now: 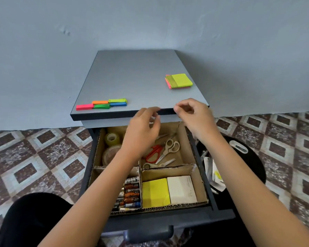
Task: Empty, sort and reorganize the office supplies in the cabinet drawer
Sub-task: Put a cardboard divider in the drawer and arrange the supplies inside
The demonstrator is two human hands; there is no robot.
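Left hand [143, 129] fingers loosely curled, nothing visibly held. Right hand [193, 118] fingertips drawn together; pinching anything: cannot tell. Open drawer [168, 219] below fingers holds scissors [168, 148], tape rolls [111, 139], batteries [130, 193]. Sticky flags [102, 104] on cabinet top [132, 77], left of fingers.

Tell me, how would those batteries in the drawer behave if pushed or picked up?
The batteries are round cylinders lying on their sides, so a loose one would probably roll. Packed side by side against the cardboard divider, they likely stay put. Their glossy casings look somewhat slippery.
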